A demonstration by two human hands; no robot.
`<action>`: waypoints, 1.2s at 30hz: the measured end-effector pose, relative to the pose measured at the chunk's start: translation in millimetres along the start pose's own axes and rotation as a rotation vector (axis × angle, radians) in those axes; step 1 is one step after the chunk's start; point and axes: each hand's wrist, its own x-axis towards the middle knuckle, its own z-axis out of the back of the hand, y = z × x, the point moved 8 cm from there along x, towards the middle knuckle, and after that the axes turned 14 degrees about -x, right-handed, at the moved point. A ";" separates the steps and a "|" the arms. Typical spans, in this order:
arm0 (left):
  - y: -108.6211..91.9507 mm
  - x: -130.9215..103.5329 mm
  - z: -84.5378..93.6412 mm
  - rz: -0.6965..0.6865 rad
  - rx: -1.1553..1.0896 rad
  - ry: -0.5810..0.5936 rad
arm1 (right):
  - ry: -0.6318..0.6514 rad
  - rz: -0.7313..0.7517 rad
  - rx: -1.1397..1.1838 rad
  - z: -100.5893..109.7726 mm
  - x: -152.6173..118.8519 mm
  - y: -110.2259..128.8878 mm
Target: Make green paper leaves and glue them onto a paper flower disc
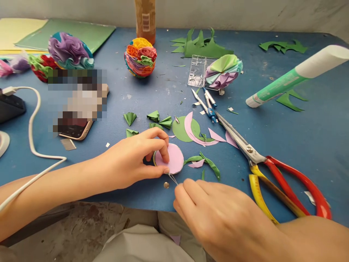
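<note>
A round pink paper disc [175,158] lies near the front edge of the blue table. My left hand [136,158] rests over its left side, fingers curled and thumb at the lower rim, holding it. Thin pale strings [172,178] run from the disc's lower edge to my right hand [215,211], whose closed fingers grip their ends. A small round metallic piece [166,185] sits just below the disc. Green and pink paper scraps [196,163] lie to its right, and folded green pieces [129,118] are beyond my left hand.
Large scissors [245,145] with red and yellow handles lie open at the right. A glue stick [283,85], a compass [208,105] and paper flower balls [140,58] are farther back. A phone [76,125] and white cable [34,123] lie left.
</note>
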 end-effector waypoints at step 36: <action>-1.7 -0.7 4.3 -0.028 -0.036 0.099 | 0.012 -0.001 0.169 -8.9 -2.8 -7.2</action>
